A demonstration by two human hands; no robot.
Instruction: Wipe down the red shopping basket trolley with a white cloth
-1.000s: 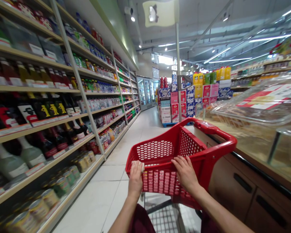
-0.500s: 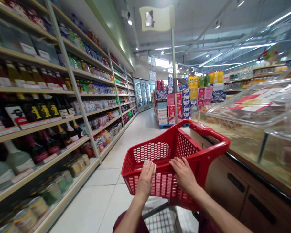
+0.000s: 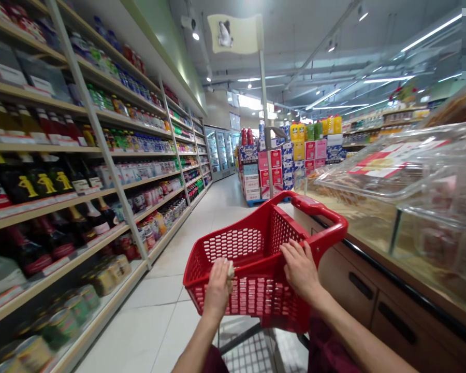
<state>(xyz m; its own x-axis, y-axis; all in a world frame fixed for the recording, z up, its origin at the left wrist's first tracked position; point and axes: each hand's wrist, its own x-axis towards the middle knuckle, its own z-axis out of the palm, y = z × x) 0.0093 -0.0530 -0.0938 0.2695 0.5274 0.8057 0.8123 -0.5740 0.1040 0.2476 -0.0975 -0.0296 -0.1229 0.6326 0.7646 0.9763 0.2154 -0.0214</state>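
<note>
A red plastic shopping cart [image 3: 252, 295] stands side-on in front of me, its handle towards the right and its basket bare inside where I can see. My left hand [image 3: 218, 286] is curled over the near rim, with a crumpled white wad, perhaps tissue [image 3: 230, 270], tucked between thumb and fingers. Further right along the same rim, close to the handle, my right hand [image 3: 301, 269] bends its fingers over the edge. Both sets of fingertips are partly hidden behind the rim.
Shelves [image 3: 112, 191] of bottles and cans run along the left. A counter [image 3: 357, 259] with clear plastic food packs [image 3: 376, 160] borders the right. Ahead, stacked drink boxes [image 3: 270, 168] stand beside a flag pole [image 3: 264, 93]; glass-door coolers [image 3: 219, 147] line the back.
The cart sits slightly further left in view. My left hand has shifted left along the rim; my right hand is now nearer the handle end.
</note>
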